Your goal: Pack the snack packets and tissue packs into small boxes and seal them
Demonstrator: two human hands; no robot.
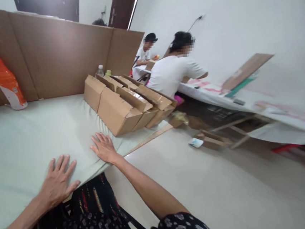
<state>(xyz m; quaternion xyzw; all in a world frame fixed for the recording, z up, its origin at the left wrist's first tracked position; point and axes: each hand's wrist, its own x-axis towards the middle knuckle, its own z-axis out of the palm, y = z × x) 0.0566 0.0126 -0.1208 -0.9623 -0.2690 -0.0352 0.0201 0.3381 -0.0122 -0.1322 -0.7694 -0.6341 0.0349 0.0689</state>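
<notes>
My left hand point(58, 183) lies flat near the front edge of the table, fingers spread on the pale green cloth point(36, 136), holding nothing. Farther right, my right hand point(103, 147) also rests open on the cloth, its fingers apart and pointing up and left. Just beyond it stand several cardboard boxes point(120, 114), packed side by side at the table's right end. Their flaps are partly raised, and what is inside is mostly hidden. The right hand is close to the nearest box but apart from it.
An orange bottle point(7, 81) stands at the back left before a cardboard screen point(63, 54). A clear bottle point(99, 71) is behind the boxes. Right of the table, a person in a white shirt point(172, 71) sits at another table point(278, 109). An open carton point(211, 139) lies on the floor.
</notes>
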